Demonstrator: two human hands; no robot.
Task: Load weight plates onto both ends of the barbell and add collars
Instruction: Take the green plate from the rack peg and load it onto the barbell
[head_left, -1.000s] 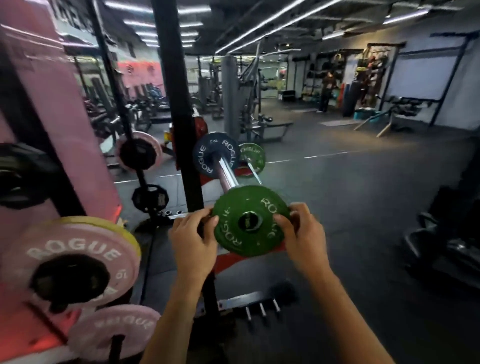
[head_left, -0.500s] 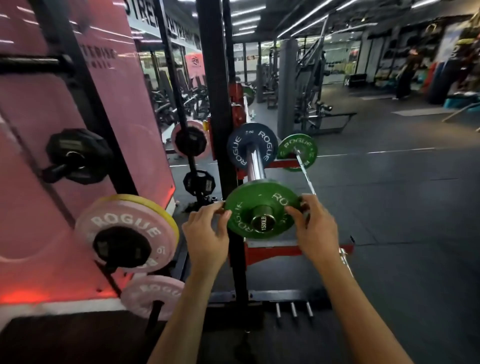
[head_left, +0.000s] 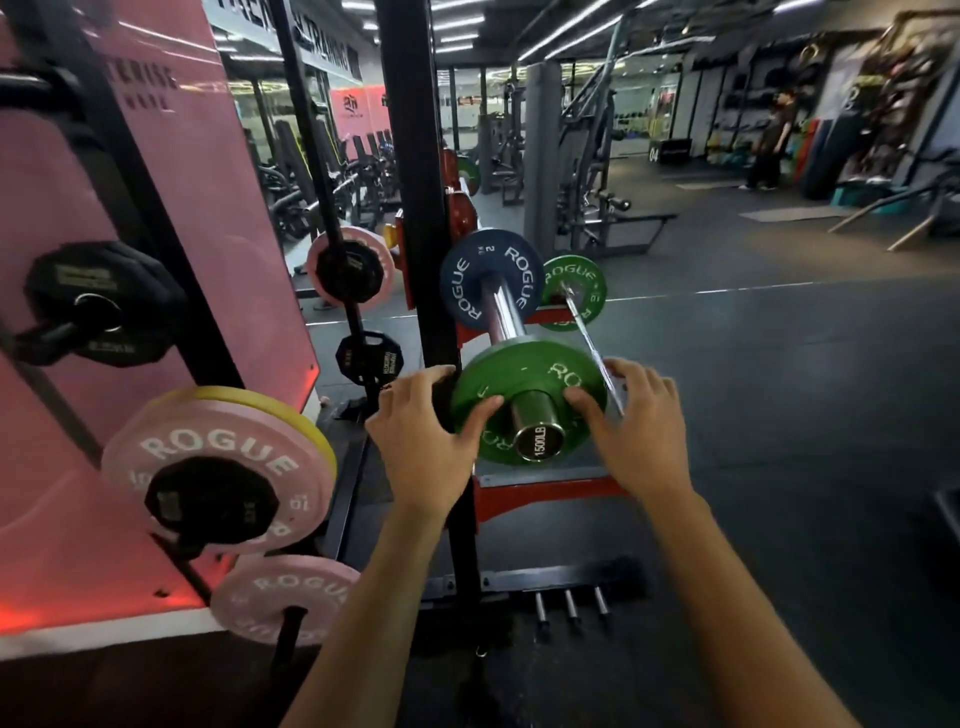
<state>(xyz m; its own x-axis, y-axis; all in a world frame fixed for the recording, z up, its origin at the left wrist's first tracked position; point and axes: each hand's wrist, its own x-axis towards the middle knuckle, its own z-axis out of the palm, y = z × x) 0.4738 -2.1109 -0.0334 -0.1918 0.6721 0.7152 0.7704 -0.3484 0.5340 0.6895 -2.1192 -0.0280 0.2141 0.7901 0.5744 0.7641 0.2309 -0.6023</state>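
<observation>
A green Rogue plate (head_left: 524, 374) sits on the near sleeve of the barbell (head_left: 503, 317), a short way in from the chrome end cap (head_left: 538, 441) marked 1500LB. My left hand (head_left: 423, 441) presses the plate's left rim, thumb on its face. My right hand (head_left: 634, 426) holds the right rim with fingers on the face. Farther along the sleeve a dark blue Rogue plate (head_left: 467, 280) rests against the rack. A second green plate (head_left: 574, 291) shows at the bar's far end. No collar is visible.
A black rack upright (head_left: 415, 208) stands just left of the sleeve. Pink Rogue plates (head_left: 218, 457) and black plates (head_left: 98, 306) hang on storage pegs at left. Three short pegs (head_left: 570, 605) stick out of the rack base. A person (head_left: 771, 140) stands far right.
The green plate has slid farther onto the sleeve, so the end cap now protrudes in front of it. Both hands moved forward with the plate, and the view has come closer.
</observation>
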